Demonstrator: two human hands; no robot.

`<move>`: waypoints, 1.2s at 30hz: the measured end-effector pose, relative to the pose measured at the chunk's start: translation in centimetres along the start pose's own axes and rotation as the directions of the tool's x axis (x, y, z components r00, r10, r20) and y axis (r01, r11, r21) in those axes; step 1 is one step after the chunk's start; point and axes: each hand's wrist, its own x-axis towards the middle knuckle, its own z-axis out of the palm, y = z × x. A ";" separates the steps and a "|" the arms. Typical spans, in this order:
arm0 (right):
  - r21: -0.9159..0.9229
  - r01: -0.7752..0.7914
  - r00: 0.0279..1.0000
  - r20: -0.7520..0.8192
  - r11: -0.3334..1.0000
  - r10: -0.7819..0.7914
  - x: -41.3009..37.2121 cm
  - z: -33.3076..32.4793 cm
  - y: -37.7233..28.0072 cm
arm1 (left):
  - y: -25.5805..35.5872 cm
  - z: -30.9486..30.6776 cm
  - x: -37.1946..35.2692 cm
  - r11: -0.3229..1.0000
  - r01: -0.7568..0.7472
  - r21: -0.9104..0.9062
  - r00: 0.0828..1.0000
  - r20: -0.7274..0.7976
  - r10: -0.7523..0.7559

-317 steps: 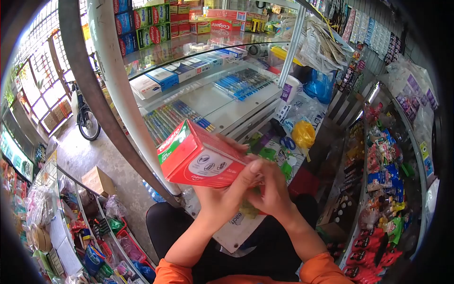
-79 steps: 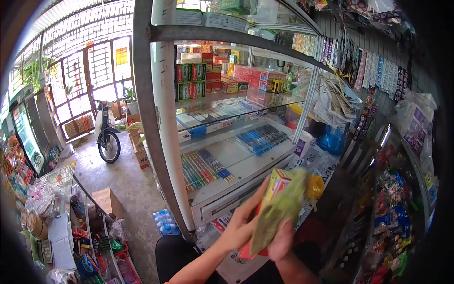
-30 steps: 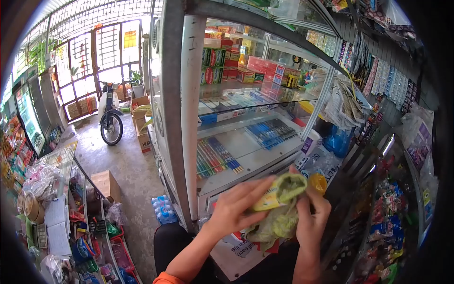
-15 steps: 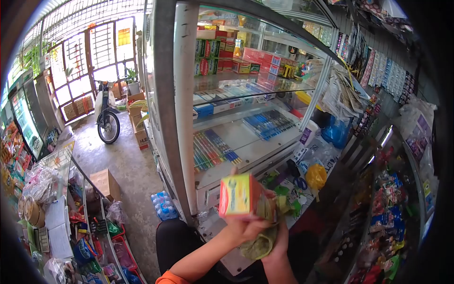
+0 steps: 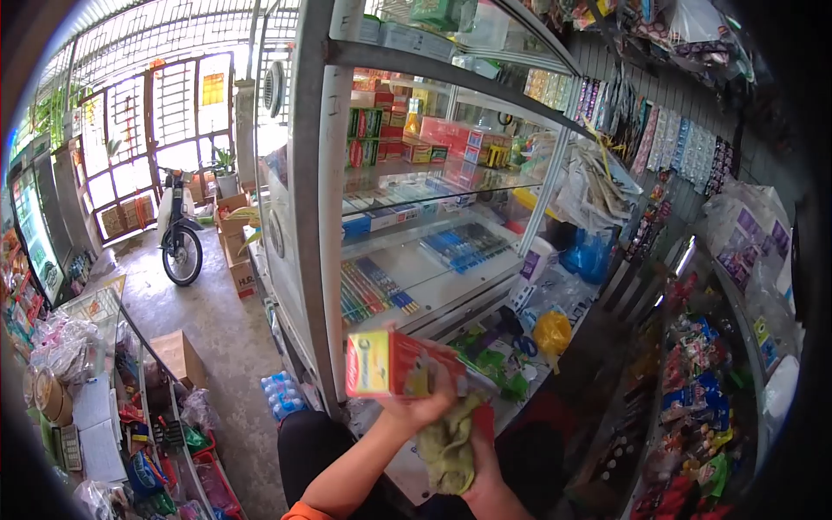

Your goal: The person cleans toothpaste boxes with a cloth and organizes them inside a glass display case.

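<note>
My left hand (image 5: pixel 426 404) is closed around a red and yellow carton (image 5: pixel 374 364), with its yellow printed end facing left. A crumpled green cloth (image 5: pixel 446 452) hangs below the carton in my right hand (image 5: pixel 487 475), whose fingers are partly hidden behind it. The cloth's upper part lies by the carton's right end; whether it touches cannot be told. Both hands are low in front of the glass display cabinet (image 5: pixel 314 234), near its bottom shelf. On that shelf lie rows of pencils (image 5: pixel 364 290) and blue-packed pens (image 5: pixel 468 241).
Small boxes (image 5: pixel 364 136) fill the cabinet's upper shelf. Scissors (image 5: pixel 524 345) and a yellow bag (image 5: pixel 552 333) lie to the right. Bottled water (image 5: pixel 282 395) and a cardboard box (image 5: pixel 179 359) stand on the floor at left, with a motorbike (image 5: pixel 180 234) further back.
The carton and both hands have shifted left in view. The cloth now hangs lower and more spread out beneath the carton. The camera view has turned slightly.
</note>
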 end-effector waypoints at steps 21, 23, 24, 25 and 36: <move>-0.783 0.622 0.725 0.575 0.001 -0.380 5.2 7.1 -10.0 | 0.2 -4.8 4.4 0.727 -0.280 0.627 0.876 0.476 -0.073; -0.574 0.819 0.555 0.778 0.027 -0.294 3.4 9.8 -11.7 | 0.3 -4.0 4.7 0.720 -0.289 0.631 0.774 0.597 -0.212; -0.568 0.822 0.547 0.777 0.026 -0.313 3.4 9.6 -12.1 | 0.6 -3.4 4.8 0.709 -0.297 0.639 0.649 0.680 -0.341; -0.539 0.819 0.499 0.838 -0.197 -0.219 3.4 9.2 -12.6 | 0.9 -2.5 4.5 0.705 -0.252 0.663 0.614 0.672 -0.413; -0.693 0.631 0.591 0.721 -0.350 -0.362 2.4 5.0 -14.5 | 0.5 1.9 6.1 0.303 -0.629 0.716 0.672 0.696 -0.252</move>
